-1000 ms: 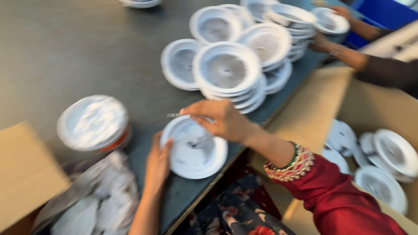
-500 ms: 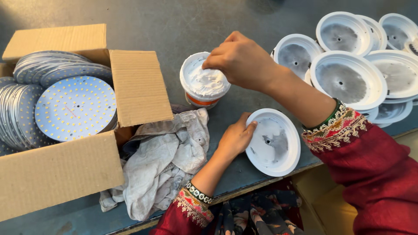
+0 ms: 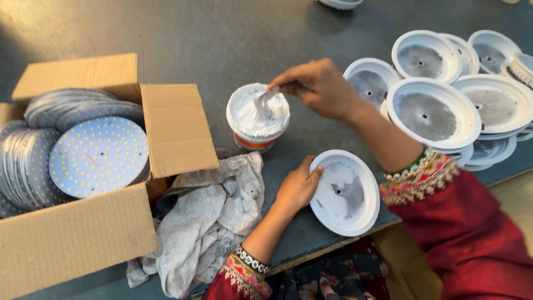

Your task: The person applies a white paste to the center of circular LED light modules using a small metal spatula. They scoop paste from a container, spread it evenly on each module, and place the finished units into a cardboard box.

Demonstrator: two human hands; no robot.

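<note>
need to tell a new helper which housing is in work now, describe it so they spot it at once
On the grey table, find the paste tub. Below it, at the near edge, lies a single white round housing, touched by the left hand. Unlike the stacked housings, it holds white paste.

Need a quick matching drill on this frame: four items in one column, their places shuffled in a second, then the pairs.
Things:
1. tub of white paste
2. round dotted board
3. white round housing
4. crumpled cloth

Places:
A. inside the cardboard box
B. under the right hand
C. steadied at its rim by the left hand
D. on the table between box and housing

Pairs: 1-B, 2-A, 3-C, 4-D
</note>
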